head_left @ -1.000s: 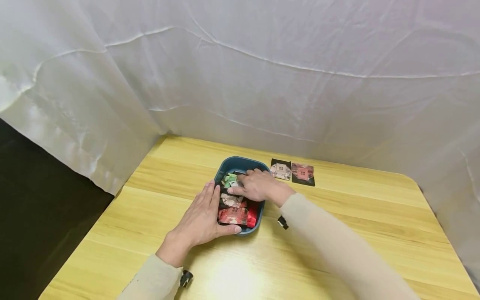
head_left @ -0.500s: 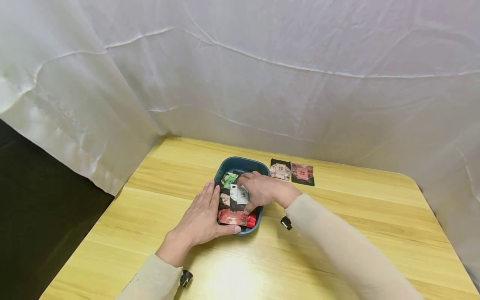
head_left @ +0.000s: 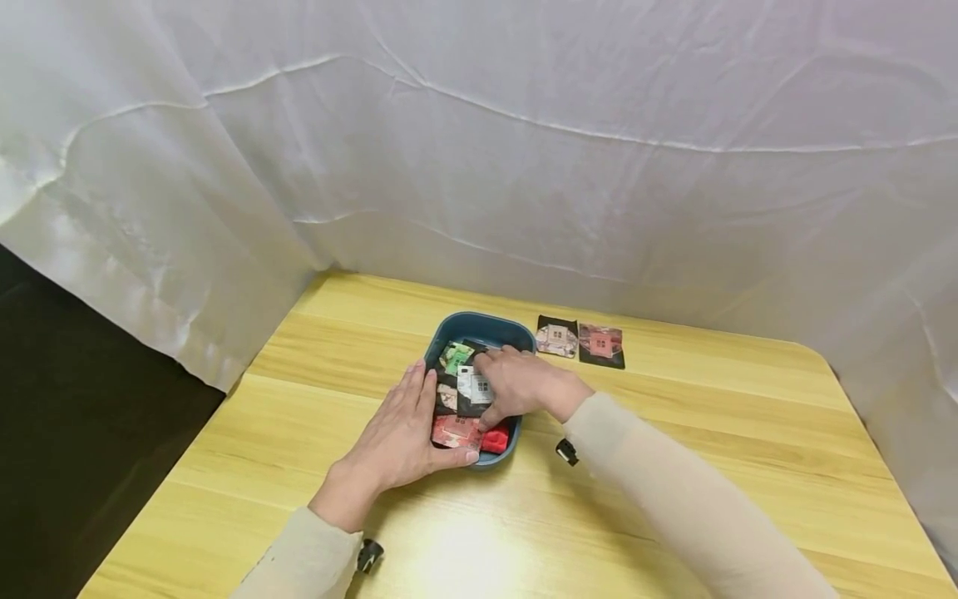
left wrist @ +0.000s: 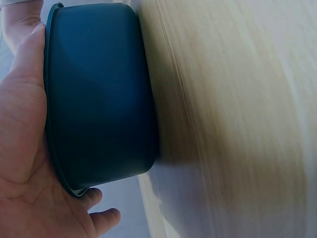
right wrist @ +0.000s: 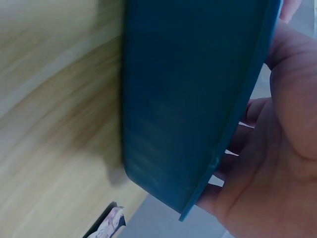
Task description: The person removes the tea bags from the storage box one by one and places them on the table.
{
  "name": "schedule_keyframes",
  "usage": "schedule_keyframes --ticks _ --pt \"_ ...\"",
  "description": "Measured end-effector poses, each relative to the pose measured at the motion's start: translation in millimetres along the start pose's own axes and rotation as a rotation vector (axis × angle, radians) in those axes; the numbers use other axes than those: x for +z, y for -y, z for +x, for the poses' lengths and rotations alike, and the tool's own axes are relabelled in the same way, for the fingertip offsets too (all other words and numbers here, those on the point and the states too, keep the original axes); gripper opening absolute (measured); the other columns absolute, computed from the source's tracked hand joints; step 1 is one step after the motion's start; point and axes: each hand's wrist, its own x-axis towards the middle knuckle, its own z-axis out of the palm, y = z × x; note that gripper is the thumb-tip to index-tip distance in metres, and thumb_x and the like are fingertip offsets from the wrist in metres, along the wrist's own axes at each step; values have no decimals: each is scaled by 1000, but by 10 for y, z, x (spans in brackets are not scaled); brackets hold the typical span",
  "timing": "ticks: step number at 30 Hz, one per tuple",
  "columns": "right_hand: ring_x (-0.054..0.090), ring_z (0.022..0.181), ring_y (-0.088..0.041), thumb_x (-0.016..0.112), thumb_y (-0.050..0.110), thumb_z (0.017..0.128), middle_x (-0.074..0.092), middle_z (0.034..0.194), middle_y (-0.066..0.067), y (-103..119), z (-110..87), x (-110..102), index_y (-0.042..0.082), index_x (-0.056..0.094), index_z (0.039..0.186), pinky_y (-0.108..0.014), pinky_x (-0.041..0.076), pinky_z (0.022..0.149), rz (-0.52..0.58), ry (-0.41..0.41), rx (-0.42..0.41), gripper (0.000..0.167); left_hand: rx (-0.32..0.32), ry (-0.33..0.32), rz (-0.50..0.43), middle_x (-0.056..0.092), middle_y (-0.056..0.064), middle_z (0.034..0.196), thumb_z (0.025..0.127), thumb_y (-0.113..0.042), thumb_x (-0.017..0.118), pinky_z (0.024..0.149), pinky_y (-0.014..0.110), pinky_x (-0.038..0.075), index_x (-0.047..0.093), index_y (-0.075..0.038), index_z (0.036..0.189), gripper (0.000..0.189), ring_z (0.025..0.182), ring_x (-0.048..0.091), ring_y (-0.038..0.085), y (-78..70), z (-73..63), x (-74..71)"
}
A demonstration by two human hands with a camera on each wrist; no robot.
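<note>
In the head view a dark blue plastic bin (head_left: 488, 326) stands on the table with several small printed packets in it. My left hand (head_left: 392, 434) lies along its left rim, fingers straight and thumb spread across the near corner. My right hand (head_left: 520, 384) reaches in over the right rim and holds a black-and-white packet (head_left: 476, 388) between thumb and fingers, partly covering it. Around that packet lie a green one (head_left: 456, 358), a red-and-pink one (head_left: 453, 430) and a bright red one (head_left: 495, 438). Both wrist views show the bin's outer wall (left wrist: 99, 94); its contents are hidden there.
Right of the bin, two flat packets lie side by side: a black-and-cream one (head_left: 557, 336) and a black-and-red one (head_left: 602, 345). Pale cloth (head_left: 524, 166) hangs behind the wooden table (head_left: 688, 399). Beyond the table's left edge is a dark area.
My right hand has shifted slightly nearer inside the bin, and the black-and-white packet now lies face up under its fingers over the others. The left hand stays put.
</note>
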Motion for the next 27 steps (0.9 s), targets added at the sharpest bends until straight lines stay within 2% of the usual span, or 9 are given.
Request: schedule_keyframes --ticks 5,11,16,20,23,27 --pt "56 131 -35 90 58 76 60 146 -12 15 27 17 8 52 146 -51 47 115 -3 -20 2 94 5 -14 -5 4 25 176 80 -85 68 132 53 18 15 5 166 136 165 6 37 0 15 -4" --pt "52 134 -35 92 52 75 54 150 -18 11 23 32 2 44 156 -49 45 118 11 -62 -14 106 0 9 -4 0 23 176 80 -87 65 133 52 16 13 4 167 136 165 3 35 3 33 0" --pt "51 114 -28 92 50 75 56 132 -14 16 -4 41 2 49 150 -44 51 103 -33 -115 -26 99 2 11 -13 -1 22 176 80 -87 66 133 53 16 13 4 167 136 165 3 36 2 21 15" --pt "50 110 -25 90 56 75 55 128 -10 25 -42 30 6 50 146 -42 50 97 -106 -154 -8 96 8 5 -12 -1 23 176 79 -89 64 132 53 17 13 4 167 137 165 4 37 -2 11 32" --pt "51 113 -26 89 61 73 56 130 -10 33 -89 -4 7 50 145 -43 50 98 -151 -170 0 97 12 3 -12 0 24 176 79 -90 63 132 53 17 12 4 167 138 165 4 36 -7 1 39" --pt "52 120 -29 88 61 73 55 135 -12 15 -179 -89 5 49 145 -46 48 108 -154 -191 -1 99 15 -3 -13 1 24 176 79 -89 64 132 53 17 12 3 167 138 165 4 36 -12 -9 34"
